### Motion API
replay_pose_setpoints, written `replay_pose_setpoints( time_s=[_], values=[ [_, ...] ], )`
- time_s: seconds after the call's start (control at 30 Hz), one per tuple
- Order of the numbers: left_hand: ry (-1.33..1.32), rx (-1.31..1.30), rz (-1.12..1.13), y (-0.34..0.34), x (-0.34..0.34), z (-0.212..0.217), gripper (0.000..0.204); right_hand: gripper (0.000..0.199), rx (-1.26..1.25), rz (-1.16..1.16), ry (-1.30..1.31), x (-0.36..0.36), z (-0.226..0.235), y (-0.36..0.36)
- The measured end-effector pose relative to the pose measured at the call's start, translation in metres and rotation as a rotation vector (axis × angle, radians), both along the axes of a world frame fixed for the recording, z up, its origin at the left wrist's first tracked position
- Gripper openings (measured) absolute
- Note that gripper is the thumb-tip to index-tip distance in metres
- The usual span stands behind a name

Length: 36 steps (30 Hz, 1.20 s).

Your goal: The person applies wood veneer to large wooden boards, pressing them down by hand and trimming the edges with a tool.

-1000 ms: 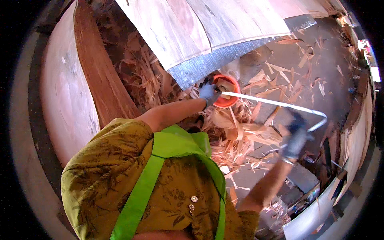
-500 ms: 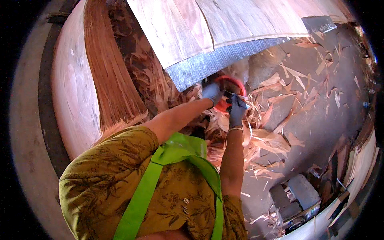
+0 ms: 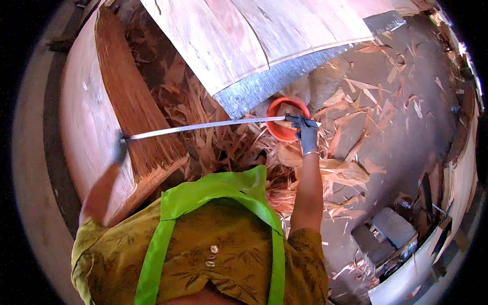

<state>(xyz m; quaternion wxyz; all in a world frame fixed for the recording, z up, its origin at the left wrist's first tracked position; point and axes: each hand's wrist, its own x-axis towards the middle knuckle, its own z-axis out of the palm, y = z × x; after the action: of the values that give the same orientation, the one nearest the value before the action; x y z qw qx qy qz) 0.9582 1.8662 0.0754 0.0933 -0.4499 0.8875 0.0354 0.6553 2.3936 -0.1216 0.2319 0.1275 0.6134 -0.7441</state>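
A long strip of white tape is stretched taut between my two gloved hands. At its left end my left hand is closed on it, beside the edge of the stacked veneer sheets. My right hand grips the other end above the rim of a red bucket; a short white end pokes out past its fingers. Part of the bucket's inside is hidden by the right hand, and whatever else that hand holds cannot be made out.
A metal-edged table carrying pale veneer sheets reaches over from the far side. Torn veneer scraps litter the floor around the bucket. Grey blocks stand at the lower right, near stacked boards.
My left hand has swung far left from the bucket, drawing the white tape out into a long strip. The right hand stays by the bucket.
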Motion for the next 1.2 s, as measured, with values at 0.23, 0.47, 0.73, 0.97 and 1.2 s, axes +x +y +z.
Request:
replay_pose_setpoints(
  time_s=[0.23,0.47,0.73,0.97,1.2],
  values=[
    [0.007,-0.094,0.402,-0.164,0.155,0.061,0.020,0.019,0.163,-0.018,0.021,0.007,0.010,-0.008],
    [0.085,-0.053,0.310,-0.184,0.165,0.092,0.025,0.014,0.245,-0.153,0.052,0.012,-0.008,-0.019],
    [0.308,-0.111,-0.272,-0.131,0.037,0.254,0.030,0.015,0.508,-0.673,0.206,0.033,0.010,-0.045],
    [0.475,-0.069,-1.415,0.065,-0.071,0.237,0.026,0.020,0.065,-0.009,0.505,0.162,0.237,-0.149],
    [0.785,0.398,-1.710,0.206,-0.137,0.175,0.018,0.018,0.310,0.258,0.157,0.223,0.308,-0.100]
  ],
)
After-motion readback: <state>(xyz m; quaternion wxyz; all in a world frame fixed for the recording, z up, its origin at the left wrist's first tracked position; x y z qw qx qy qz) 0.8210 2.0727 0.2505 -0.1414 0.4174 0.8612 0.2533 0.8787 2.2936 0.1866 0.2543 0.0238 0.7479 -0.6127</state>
